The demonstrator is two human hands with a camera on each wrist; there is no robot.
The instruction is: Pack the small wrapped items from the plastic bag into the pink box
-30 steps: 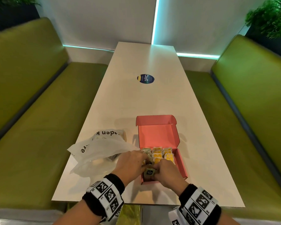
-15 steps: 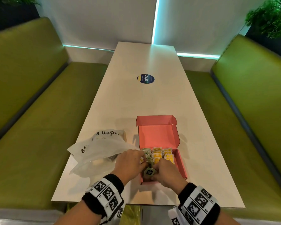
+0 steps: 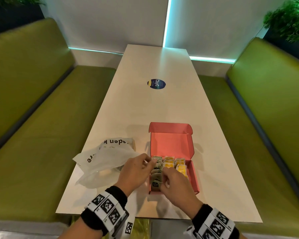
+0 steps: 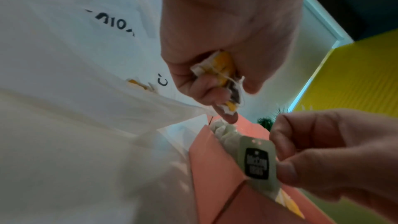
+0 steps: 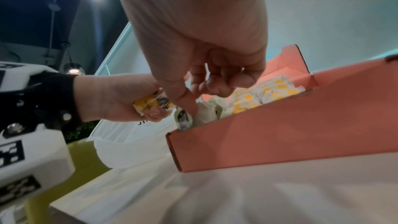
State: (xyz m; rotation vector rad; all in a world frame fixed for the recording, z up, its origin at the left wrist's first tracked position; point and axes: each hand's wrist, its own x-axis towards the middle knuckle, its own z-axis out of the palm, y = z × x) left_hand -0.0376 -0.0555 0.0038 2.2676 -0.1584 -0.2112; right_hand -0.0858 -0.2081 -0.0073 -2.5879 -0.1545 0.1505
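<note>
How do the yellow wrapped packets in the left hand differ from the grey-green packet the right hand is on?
The yellow wrapped packets are clutched in the left hand, outside the pink cardboard box; the grey-green black-labelled packet stands upright in the box's left row. The yellow ones look bunched; the grey-green one is flat, pinched by the right hand. Both are small wrapped sachets.

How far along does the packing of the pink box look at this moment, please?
Mostly packed: yellow packets and green packets stand in the box. In hand: left hand grips yellow ones; right hand seats a green one. Left: a few remain in the bag.
</note>
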